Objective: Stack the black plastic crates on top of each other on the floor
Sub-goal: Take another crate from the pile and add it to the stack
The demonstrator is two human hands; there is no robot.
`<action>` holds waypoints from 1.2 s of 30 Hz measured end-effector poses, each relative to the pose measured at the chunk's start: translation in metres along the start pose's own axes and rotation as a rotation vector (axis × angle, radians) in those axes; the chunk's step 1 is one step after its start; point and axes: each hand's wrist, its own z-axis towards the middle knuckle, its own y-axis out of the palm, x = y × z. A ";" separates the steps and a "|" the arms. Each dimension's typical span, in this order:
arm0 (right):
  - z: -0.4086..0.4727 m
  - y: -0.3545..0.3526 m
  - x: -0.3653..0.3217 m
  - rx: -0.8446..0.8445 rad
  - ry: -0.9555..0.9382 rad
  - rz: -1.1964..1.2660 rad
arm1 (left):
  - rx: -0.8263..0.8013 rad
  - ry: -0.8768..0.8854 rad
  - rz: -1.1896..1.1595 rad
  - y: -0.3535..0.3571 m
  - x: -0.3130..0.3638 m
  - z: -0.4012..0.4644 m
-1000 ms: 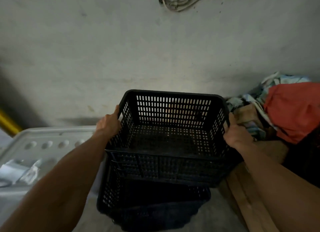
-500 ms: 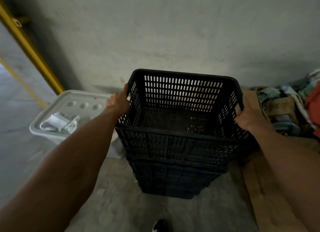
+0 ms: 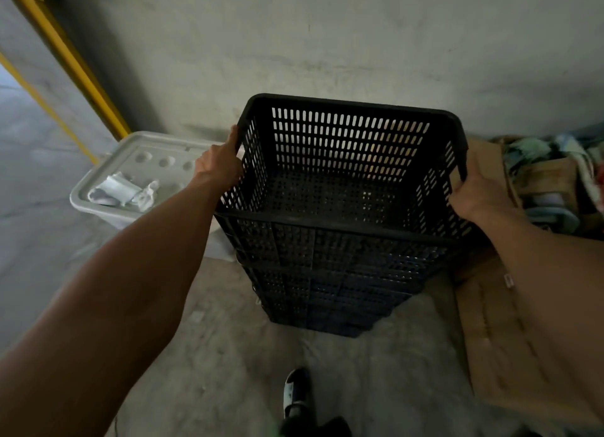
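1. Wall [image 3: 327,37]: bare grey plaster, stained and scuffed, dim light.
2. Floor [image 3: 228,371]: rough grey concrete, dusty.
3. Yellow post [image 3: 70,60] slants down the wall's left edge; paler ground beyond it.
4. White plastic bin [image 3: 98,204] at the wall's foot, left; crumpled white cloth [image 3: 121,191] on its dimpled lid.
5. Flattened cardboard [image 3: 483,322] along the floor's right edge; heaped fabrics [image 3: 555,175] behind.

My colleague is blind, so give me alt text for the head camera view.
Two hands, left hand and right hand, grip the side rims of the top black crate, which sits on a stack of crates on a concrete floor. A white bin stands left, cardboard right.
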 end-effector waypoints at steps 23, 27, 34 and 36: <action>0.005 0.014 -0.001 0.154 -0.043 -0.021 | 0.063 0.049 0.032 0.007 -0.003 0.023; -0.003 0.016 -0.004 0.213 -0.044 -0.061 | 0.010 0.045 0.037 0.005 -0.004 0.020; 0.000 -0.010 -0.009 0.195 -0.158 -0.083 | -0.120 0.114 0.216 -0.023 0.003 0.045; 0.008 -0.031 -0.019 0.227 -0.183 -0.067 | -0.007 0.185 0.221 -0.044 0.014 0.054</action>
